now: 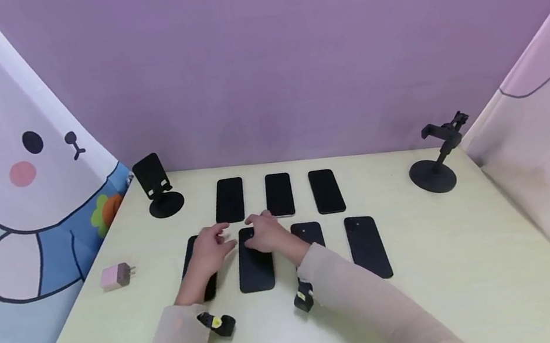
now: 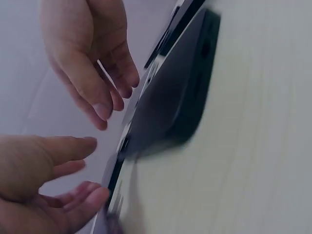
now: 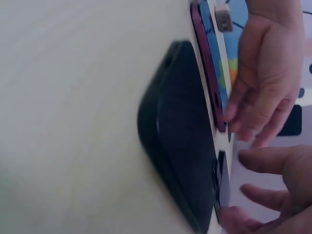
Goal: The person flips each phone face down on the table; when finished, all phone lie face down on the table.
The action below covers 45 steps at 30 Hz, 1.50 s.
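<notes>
A pink charger plug (image 1: pixel 116 276) lies alone at the left edge of the pale table (image 1: pixel 459 262), with a black folding phone stand (image 1: pixel 157 186) behind it. Seven dark phones are set out in two rows: three in the back row (image 1: pixel 278 194) and four in front, the leftmost front phone (image 1: pixel 194 266) partly hidden under the person's left hand (image 1: pixel 210 251). That hand hovers with fingers relaxed and spread, pinching nothing, just beside the second front phone (image 1: pixel 254 260), which lies flat on the table between both hands. The right hand (image 1: pixel 269 233) rests over that phone's far end, its grip loosely open too; whether the fingertips actually touch the glass cannot be told from the blurred wrist views. To the right sit the third front phone (image 1: pixel 308 233), partly covered by the right sleeve, the fourth front phone (image 1: pixel 367 245), and a black clamp stand (image 1: pixel 439 162) near the far corner. The likely risks: with the phones packed closely, a sliding fingertip could nudge the neighbouring handsets out of line, and a slick phone lifted by loose fingers could slip back onto the table or knock the one beside it. A trailing sleeve could also drag the third phone.
</notes>
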Tool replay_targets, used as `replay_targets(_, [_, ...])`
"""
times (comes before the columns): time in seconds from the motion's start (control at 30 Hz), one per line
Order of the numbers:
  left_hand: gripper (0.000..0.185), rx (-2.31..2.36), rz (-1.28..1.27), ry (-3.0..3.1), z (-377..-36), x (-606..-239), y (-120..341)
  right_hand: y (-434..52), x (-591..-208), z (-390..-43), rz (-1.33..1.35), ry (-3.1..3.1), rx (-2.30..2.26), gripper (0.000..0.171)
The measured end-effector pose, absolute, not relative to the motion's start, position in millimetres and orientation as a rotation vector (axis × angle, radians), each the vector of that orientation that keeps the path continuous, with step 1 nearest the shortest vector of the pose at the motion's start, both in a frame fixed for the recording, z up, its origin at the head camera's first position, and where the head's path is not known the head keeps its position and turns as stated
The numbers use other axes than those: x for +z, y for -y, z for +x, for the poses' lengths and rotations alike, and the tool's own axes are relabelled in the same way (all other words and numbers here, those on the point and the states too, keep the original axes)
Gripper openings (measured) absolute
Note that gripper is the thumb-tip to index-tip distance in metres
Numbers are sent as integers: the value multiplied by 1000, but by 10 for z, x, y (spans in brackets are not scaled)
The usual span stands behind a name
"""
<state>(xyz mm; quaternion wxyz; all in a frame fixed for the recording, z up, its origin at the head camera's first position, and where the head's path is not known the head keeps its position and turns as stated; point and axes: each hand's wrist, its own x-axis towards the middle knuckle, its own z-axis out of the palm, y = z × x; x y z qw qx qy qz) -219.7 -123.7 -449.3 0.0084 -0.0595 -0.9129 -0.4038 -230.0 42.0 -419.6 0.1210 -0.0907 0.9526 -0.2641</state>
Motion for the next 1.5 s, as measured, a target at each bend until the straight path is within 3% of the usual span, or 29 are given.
replay_targets(0.5, [41, -1155, 5, 2977, -2084, -4543, 2008, 319, -4392, -2166, -236, -2703, -1013, 49])
replay_targets(1.5, [38, -1200, 43, 2937, -2222, -4602, 2031, 481, -4500, -2315, -152, -2798, -1137, 41])
